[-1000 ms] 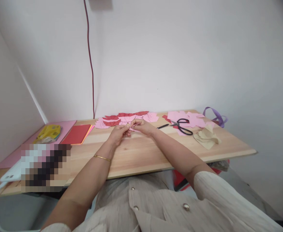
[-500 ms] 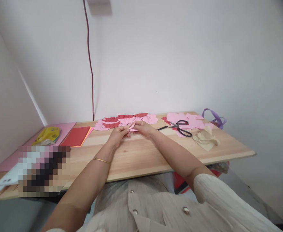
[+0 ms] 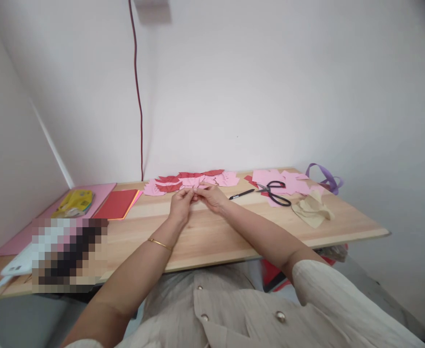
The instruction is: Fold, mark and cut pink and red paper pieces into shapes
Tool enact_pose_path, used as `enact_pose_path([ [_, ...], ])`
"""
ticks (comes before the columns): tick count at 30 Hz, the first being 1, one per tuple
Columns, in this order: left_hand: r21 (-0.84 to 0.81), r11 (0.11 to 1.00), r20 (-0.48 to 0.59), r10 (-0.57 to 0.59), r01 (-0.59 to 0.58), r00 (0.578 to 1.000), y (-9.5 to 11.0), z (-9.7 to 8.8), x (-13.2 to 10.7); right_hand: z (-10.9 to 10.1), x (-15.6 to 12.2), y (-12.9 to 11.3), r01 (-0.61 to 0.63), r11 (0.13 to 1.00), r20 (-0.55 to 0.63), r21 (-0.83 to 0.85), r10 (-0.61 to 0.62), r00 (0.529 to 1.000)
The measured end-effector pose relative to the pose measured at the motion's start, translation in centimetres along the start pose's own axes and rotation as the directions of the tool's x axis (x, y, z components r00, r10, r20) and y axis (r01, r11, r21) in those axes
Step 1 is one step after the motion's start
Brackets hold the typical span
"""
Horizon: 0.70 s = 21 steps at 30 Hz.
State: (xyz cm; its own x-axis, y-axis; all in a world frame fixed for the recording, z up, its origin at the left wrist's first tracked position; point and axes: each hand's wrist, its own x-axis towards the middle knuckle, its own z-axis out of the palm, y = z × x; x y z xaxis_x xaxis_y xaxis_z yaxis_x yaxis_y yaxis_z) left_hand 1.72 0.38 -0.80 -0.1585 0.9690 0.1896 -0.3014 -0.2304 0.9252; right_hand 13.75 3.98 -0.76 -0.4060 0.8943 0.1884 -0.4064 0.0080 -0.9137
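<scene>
You are holding a small pink paper piece (image 3: 197, 189) between both hands, lifted a little above the table (image 3: 215, 237). That looks deliberate: off the wood, its edges are free for fingertips to reach from either side. Your left hand (image 3: 181, 204) is pinching it from the left, thumb and forefinger closed tight on it. Your right hand (image 3: 211, 197) is meeting it from the right, its fingers also closed on the same piece, so the two pinches are touching at the tips. The piece is so small and so covered that I cannot tell its shape or whether it is folded.

Just beyond the grip, a row of pink and red paper pieces (image 3: 190, 180) is lying flat, side by side, probably spread that way so each one is easy to pick out. To the right of the grip a black pen (image 3: 241, 194) is lying near your right hand but apart from it. Farther right, the scissors (image 3: 275, 191) are resting on loose pink sheets (image 3: 266, 175). A crumpled beige sheet (image 3: 312, 209) and a purple ribbon (image 3: 324, 175) are sitting well out on that side. Well to the left of the grip, a red sheet stack (image 3: 117, 203) and a yellow packet (image 3: 73, 203) are lying clear of your forearms. A gold bangle (image 3: 160, 243) is sitting on your left wrist.
</scene>
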Motion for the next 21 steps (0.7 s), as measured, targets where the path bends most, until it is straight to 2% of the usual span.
enact_pose_path([
  [4, 0.104, 0.994, 0.062, 0.031, -0.038, 0.998, 0.0, 0.0, -0.2, -0.1, -0.1, -0.1, 0.085, 0.991, -0.030, -0.107, -0.089, 0.996],
  [8, 0.256, 0.960, 0.131, 0.079, -0.111, 0.988, 0.0, -0.5, 0.0, -0.6, -0.2, -0.6, 0.075, 0.982, -0.081, -0.174, -0.090, 0.993],
  [12, 0.231, 0.972, 0.137, 0.009, -0.040, 0.990, 0.1, -0.5, 0.0, -0.7, -0.2, -0.9, 0.019, 0.989, -0.113, -0.144, -0.035, 0.993],
  [16, 0.162, 0.986, 0.125, -0.059, 0.038, 0.990, 0.2, -0.3, -0.1, -0.7, -0.3, -0.8, 0.029, 0.986, -0.064, -0.163, -0.040, 0.997],
  [18, 0.169, 0.985, 0.124, -0.055, 0.034, 0.991, 0.3, -0.4, 0.0, -0.7, -0.3, -0.8, 0.026, 0.981, -0.053, -0.194, -0.037, 0.998],
  [21, 0.307, 0.951, 0.147, -0.007, -0.039, 0.989, 0.4, -0.8, 0.3, -1.0, -0.1, -0.7, 0.026, 0.970, -0.100, -0.241, -0.052, 0.994],
])
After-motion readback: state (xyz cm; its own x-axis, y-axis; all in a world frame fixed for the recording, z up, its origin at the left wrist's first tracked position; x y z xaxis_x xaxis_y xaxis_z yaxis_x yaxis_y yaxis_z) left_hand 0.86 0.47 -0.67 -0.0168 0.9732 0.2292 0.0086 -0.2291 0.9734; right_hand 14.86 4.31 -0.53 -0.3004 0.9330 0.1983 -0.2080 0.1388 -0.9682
